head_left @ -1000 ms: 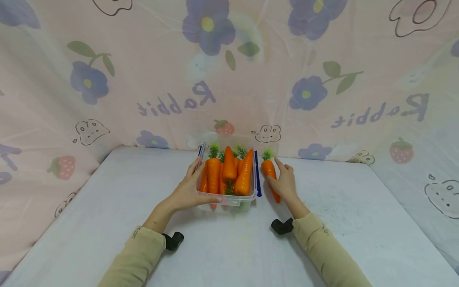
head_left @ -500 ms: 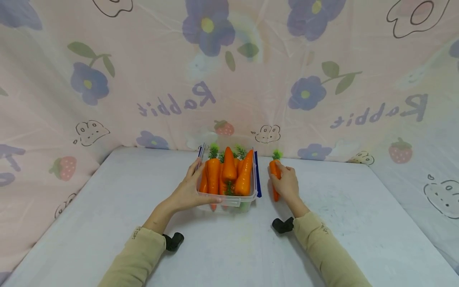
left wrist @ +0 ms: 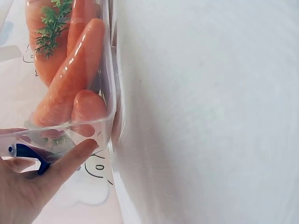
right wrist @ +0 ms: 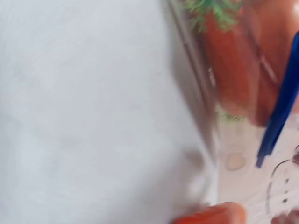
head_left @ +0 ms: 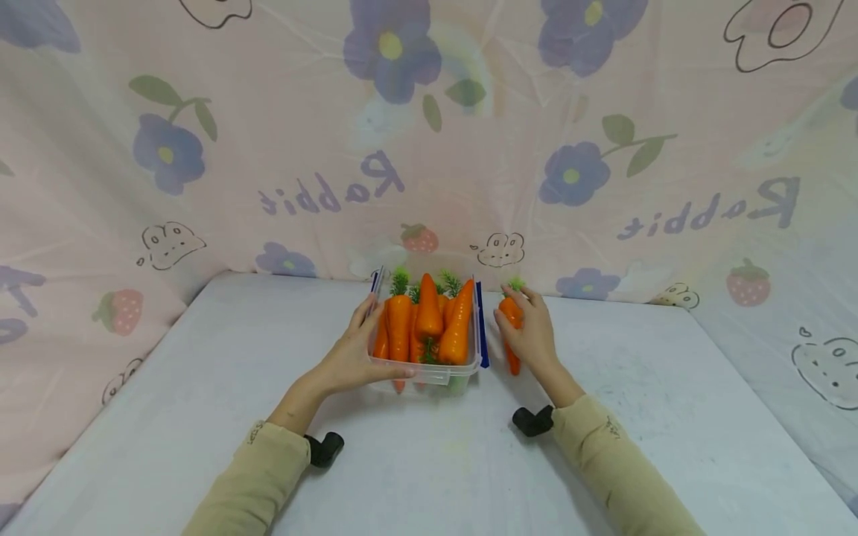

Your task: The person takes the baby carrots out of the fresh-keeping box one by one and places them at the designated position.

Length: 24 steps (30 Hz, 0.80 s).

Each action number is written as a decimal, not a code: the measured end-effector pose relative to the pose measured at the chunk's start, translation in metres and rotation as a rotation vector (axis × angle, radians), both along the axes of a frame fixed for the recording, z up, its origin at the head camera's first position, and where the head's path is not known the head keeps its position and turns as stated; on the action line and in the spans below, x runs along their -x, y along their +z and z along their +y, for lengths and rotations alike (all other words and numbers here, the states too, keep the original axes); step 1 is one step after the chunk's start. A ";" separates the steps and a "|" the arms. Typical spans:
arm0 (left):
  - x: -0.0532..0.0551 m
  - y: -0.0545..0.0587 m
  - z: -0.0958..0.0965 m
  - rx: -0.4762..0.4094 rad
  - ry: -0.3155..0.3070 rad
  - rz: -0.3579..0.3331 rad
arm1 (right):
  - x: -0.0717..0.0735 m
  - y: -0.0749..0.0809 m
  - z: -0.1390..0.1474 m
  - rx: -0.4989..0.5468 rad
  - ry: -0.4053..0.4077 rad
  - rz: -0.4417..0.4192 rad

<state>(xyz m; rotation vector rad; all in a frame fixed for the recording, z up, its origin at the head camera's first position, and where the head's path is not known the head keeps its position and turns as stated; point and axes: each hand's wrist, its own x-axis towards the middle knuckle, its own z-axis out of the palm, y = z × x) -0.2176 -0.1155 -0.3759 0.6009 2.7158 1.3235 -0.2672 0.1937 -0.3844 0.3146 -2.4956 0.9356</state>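
So compared with half a second earlier, the right hand (head_left: 534, 335) had slid a little left along with the top of the loose carrot (head_left: 512, 313), so we had that carrot leaning slightly differently, its leafy end closer to the tub (head_left: 462, 371). It was just right of the tub, leaves toward the far edge of the bench (head_left: 415, 461), tip toward the near edge. Right grip: thumb and fingers were over the carrot, but honestly we couldn't tell whether they were pinching it or just touching. Left hand (head_left: 345, 361): we'd call that grip unclenched, fingers against the tub's left side and the thumb stretched along its near rim. The clear tub sat close to the bench's far edge, piled with orange carrots (head_left: 398, 327), blue latch (head_left: 482, 327) out on its right side. Behind the bench we could see a flowery cloth (head_left: 456, 164).
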 end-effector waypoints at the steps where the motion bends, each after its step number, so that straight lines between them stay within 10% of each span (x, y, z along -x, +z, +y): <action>1: 0.000 0.000 0.000 0.001 0.000 0.000 | 0.000 0.003 -0.001 0.005 0.048 0.030; 9: 0.000 0.001 0.000 0.008 -0.001 0.006 | -0.006 0.024 -0.014 -0.108 0.420 0.121; 24: 0.000 0.001 0.000 -0.008 0.002 -0.016 | -0.012 0.044 -0.025 -0.314 0.709 0.013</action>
